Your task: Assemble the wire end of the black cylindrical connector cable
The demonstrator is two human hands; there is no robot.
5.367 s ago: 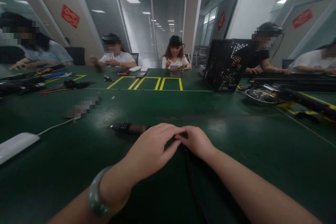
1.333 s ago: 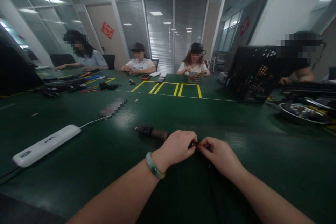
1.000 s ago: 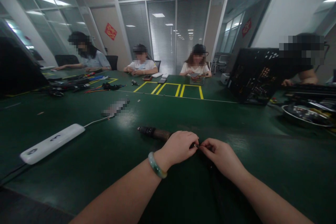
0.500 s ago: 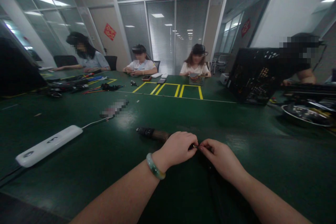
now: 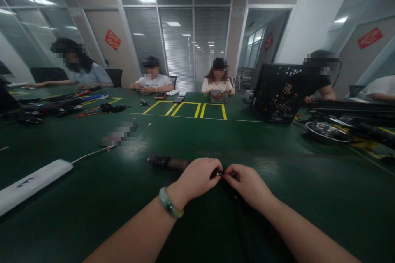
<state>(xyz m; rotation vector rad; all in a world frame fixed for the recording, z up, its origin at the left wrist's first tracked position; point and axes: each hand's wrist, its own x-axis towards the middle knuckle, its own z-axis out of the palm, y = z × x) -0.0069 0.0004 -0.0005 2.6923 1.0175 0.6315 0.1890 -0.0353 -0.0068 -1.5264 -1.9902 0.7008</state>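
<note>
A dark cylindrical tool [image 5: 169, 163] with a narrow metal tip, like an electric screwdriver, lies on the green table, its tip pointing left. My left hand [image 5: 200, 178], a green bangle on its wrist, is curled over the tool's right-hand end and hides it. Beside its fingertips shows a small brass-coloured piece [image 5: 218, 174]. My right hand [image 5: 245, 183] meets the left there, thumb and forefinger pinched at the small piece. What exactly the pinch holds is too small to tell. A long dark shape [image 5: 239, 222], hard to make out, runs below the right hand towards me.
A white power strip [image 5: 37, 183] with a cord lies at left. Dark cables and parts [image 5: 52, 104] are heaped farther left. A black perforated case [image 5: 277, 92] and a metal bowl [image 5: 328, 132] stand at right. Several people sit around the table.
The camera view has turned right, so everything sits farther left. Both hands keep nearly the same grip and stay together at the small brass-coloured piece.
</note>
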